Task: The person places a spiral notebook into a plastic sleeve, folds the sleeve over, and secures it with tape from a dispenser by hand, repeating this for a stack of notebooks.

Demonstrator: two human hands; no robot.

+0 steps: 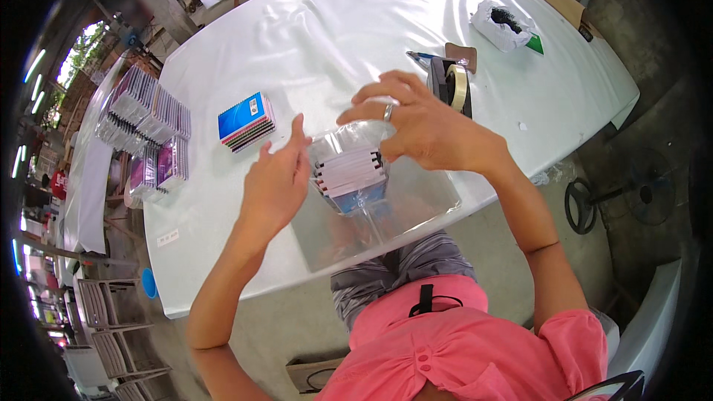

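Note:
A bundle of spiral notebooks stands between my hands near the table's front edge, wrapped in clear plastic film with loose film at its far end. My left hand is beside the bundle's left side, index finger stretched out and thumb apart. On the other side, my right hand arches over the far right corner with its fingers bent and spread, thumb close to the notebooks. Neither hand visibly grips anything. Under the bundle lies a flat clear plastic sheet.
A short stack of blue-covered spiral notebooks sits to the left. Wrapped notebook bundles are piled at the left edge. Beyond my right hand stand a tape dispenser, a brown pad and a white bag.

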